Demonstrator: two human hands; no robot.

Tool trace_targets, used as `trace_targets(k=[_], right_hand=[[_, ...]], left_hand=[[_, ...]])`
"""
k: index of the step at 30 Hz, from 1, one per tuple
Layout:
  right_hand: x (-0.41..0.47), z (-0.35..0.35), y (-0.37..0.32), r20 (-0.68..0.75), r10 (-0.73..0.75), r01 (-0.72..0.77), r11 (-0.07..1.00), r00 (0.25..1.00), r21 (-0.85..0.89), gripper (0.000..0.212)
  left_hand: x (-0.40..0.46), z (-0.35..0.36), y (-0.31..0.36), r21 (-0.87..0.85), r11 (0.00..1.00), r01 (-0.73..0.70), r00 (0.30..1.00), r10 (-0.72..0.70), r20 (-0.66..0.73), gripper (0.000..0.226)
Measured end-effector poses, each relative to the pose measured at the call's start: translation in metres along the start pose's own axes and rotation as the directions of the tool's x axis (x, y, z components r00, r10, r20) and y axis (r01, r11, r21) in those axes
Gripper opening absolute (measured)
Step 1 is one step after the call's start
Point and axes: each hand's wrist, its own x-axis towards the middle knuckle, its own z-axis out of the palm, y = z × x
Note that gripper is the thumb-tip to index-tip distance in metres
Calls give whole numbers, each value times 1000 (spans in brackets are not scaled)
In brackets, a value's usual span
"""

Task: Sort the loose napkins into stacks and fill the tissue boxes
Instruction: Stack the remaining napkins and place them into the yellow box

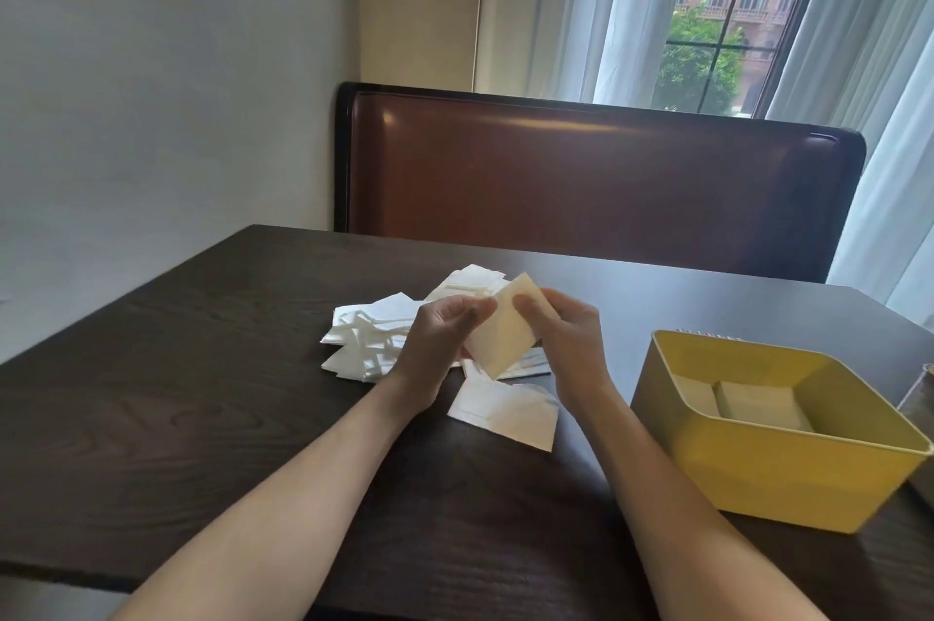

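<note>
Left hand: pinching the cream napkin stack, steadying its edge.
Right hand: gripping the opposite edge, squaring it (probably for boxing).
Yellow tissue box: sitting near, part-filled.

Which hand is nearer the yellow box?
Right. The right hand holds the napkin stack just left of the yellow box; the left hand grips the stack's far side.

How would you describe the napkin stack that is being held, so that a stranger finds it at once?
Start at the dark table, where loose white napkins lie in a pile near the middle. Just above that pile, the left hand and right hand hold one stack between them. It alone is lifted off the table, tilted, and looks cream, not white.
</note>
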Motion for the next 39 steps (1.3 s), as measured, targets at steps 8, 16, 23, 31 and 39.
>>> trace_targets(k=[8,16,23,31,39], right_hand=[[7,-8,13,-51,122,-132,907,991,-400,32],[-3,-8,9,330,362,-26,707,872,-707,23],[-5,-5,5,438,362,57,715,823,-697,9],[-3,-12,-19,287,220,-261,959,932,111,7],[-2,0,-4,113,168,-171,985,979,24,45]], left_hand=[[3,-8,10,-346,928,136,957,-214,-196,12],[-7,-10,24,-719,647,256,917,-398,-32,56],[-4,-14,21,-722,635,274,919,-394,2,57],[-2,-13,20,-696,684,218,917,-388,-94,48],[-9,15,16,-471,763,444,887,-449,108,69]])
